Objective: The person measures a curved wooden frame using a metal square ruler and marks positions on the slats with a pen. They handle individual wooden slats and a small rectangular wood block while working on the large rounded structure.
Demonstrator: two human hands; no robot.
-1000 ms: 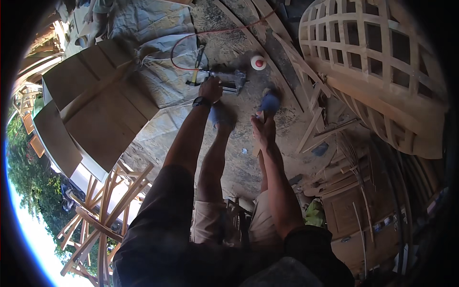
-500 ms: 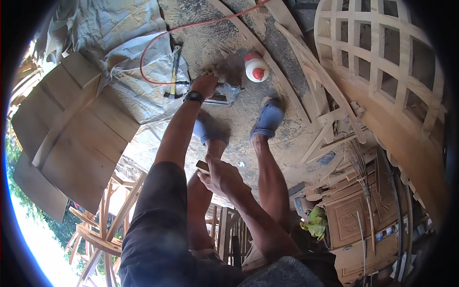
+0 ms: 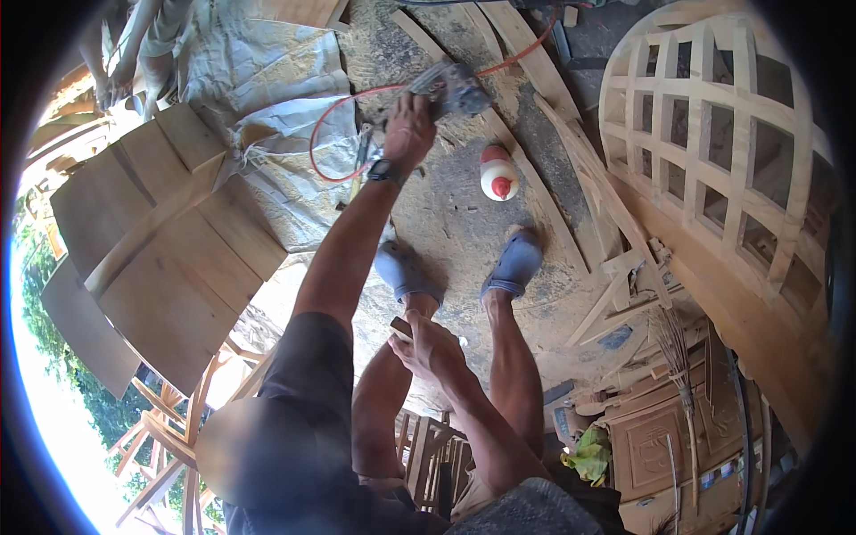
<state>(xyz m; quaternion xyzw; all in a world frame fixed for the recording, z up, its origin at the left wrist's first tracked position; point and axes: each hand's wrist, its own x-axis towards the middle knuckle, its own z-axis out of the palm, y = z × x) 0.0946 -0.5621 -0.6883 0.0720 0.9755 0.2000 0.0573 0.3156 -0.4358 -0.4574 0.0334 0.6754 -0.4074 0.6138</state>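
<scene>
Left hand: one, its fingers clamped on the handle of a nail gun.
Nail gun: one, grey, somewhat blurred, lifted above the floor, its head ahead and to the right of the left fingers.
Right hand: one, its fingers closed around a short wood piece, over the person's left shin and well apart from the left hand.
Wood piece: one, its cut end poking out to the left of the right fingers.
Watch: one, dark, on the left wrist, just behind the left fingers.
Hose: one, red, looping to the left of the left fingers; where it meets the nail gun is hidden.
Hammer: one, beside the left wrist, partly covered.
Bottle: one, white and red, to the right of the left fingers.
Clogs: two, blue, ahead of the right fingers.
Lattice frame: one, wooden, well right of both hands.
Boarded panel: one, well left of both hands.
Broom: one, well right of the right fingers.
Co-worker: one, partly visible, far left of the left fingers.
</scene>
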